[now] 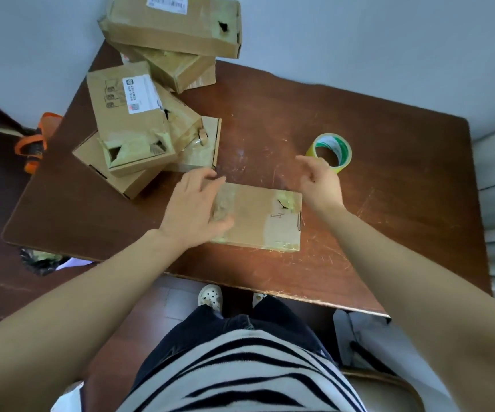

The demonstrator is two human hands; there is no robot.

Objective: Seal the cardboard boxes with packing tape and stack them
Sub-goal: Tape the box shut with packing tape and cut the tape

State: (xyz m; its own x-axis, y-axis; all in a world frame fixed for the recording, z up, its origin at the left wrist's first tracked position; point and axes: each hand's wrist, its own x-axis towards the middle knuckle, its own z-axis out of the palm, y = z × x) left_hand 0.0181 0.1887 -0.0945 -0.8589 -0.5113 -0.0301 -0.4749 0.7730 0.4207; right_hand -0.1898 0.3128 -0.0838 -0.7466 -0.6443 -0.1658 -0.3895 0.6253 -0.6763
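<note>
Flat box [265, 219] near front table edge [314, 288]

Shipping label [142, 95] print illegible

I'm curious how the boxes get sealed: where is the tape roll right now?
In the head view, the tape roll sits on the table, right of centre, just beyond the right hand and the flat box.

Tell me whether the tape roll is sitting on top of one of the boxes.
No, the tape roll lies directly on the wooden table, apart from the nearest box.
</note>
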